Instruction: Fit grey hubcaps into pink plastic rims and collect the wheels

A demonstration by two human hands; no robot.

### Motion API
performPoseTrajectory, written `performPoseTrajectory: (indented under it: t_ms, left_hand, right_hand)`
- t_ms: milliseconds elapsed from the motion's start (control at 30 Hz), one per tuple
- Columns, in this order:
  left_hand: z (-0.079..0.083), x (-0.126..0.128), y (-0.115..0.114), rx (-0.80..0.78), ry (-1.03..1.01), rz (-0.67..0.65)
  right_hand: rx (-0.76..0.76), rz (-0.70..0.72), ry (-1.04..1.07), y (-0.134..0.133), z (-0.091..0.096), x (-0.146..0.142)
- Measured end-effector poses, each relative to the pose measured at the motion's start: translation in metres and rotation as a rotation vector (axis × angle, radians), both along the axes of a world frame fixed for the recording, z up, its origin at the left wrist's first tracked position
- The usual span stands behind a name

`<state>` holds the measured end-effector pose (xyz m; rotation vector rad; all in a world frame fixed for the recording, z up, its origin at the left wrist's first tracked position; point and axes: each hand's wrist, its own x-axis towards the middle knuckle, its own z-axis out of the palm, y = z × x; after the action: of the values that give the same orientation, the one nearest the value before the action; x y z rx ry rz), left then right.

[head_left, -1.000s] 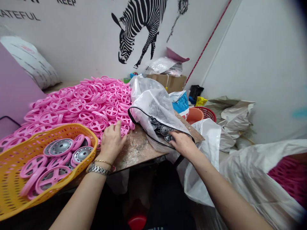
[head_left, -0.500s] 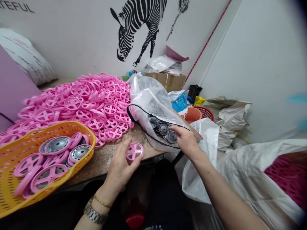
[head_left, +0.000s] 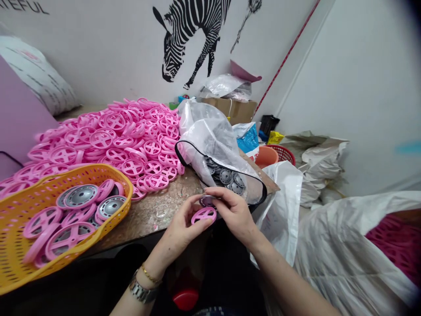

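My left hand (head_left: 184, 221) is closed on a pink wheel rim (head_left: 204, 215) just off the table's front edge. Right above that rim, my right hand (head_left: 235, 215) pinches a grey disc-shaped hubcap (head_left: 207, 201); whether the two parts touch I cannot tell. Behind my hands lies a clear bag with a black-edged mouth (head_left: 210, 136), and grey hubcaps (head_left: 225, 176) show inside it. To the left, an orange basket (head_left: 19, 228) holds pink rims, some with grey hubcaps fitted in them. A large heap of pink rims (head_left: 112, 131) spreads across the table behind the basket.
On the right stands a white sack (head_left: 332, 245) with pink parts (head_left: 394, 245) inside. A cardboard box (head_left: 241, 112), an orange bowl (head_left: 265, 156) and a red basket (head_left: 283, 154) sit further back. A red object (head_left: 186, 299) is below the table's edge (head_left: 144, 235).
My right hand has come out of the clear bag with a grey hubcap and moved left to my left hand. The left hand has shifted right with its pink rim.
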<state>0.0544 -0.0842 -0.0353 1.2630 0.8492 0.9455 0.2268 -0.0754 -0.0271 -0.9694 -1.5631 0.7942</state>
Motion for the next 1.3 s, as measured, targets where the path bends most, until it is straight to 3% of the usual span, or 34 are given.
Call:
performPoseTrajectory:
  t_ms: [133,267,367,433,567,667,800,900,1033,1167,1300]
  left_hand:
    - [-0.001,-0.006,-0.005,0.135,0.145,0.045]
    - [-0.009,-0.014,-0.008,0.334,0.384,0.15]
    - [-0.017,-0.021,-0.009,0.534,0.57,0.209]
    - [-0.021,-0.024,-0.01,0.627,0.643,0.219]
    - [-0.021,-0.023,-0.015,0.73,0.673,0.209]
    - [-0.022,-0.017,-0.018,0.761,0.656,0.183]
    - [-0.028,-0.012,-0.021,0.613,0.579,0.249]
    - [-0.029,-0.011,-0.022,0.317,0.442,0.299]
    - [-0.022,-0.01,-0.026,-0.086,0.15,0.185]
    - [-0.015,-0.008,-0.028,-0.175,0.018,0.178]
    - [-0.016,-0.01,-0.029,-0.122,0.039,0.219]
  right_hand:
    - [-0.151,0.064,-0.001,-0.002,-0.004,-0.003]
    - [-0.19,-0.033,-0.09,0.0,-0.006,0.001]
    - [-0.287,-0.072,0.041,0.003,-0.007,0.006]
    - [-0.411,-0.013,0.202,0.005,-0.007,0.007]
    - [-0.641,0.123,0.416,0.0,-0.01,0.0]
    - [-0.687,0.171,0.411,-0.006,-0.017,-0.013]
    - [-0.553,0.132,0.364,-0.012,-0.026,-0.027]
    - [-0.471,0.073,0.359,-0.012,-0.028,-0.032]
    - [-0.376,0.009,0.308,-0.015,-0.028,-0.034]
    - [-0.343,0.012,0.298,-0.019,-0.029,-0.035]
    - [-0.384,0.098,0.235,-0.018,-0.025,-0.031]
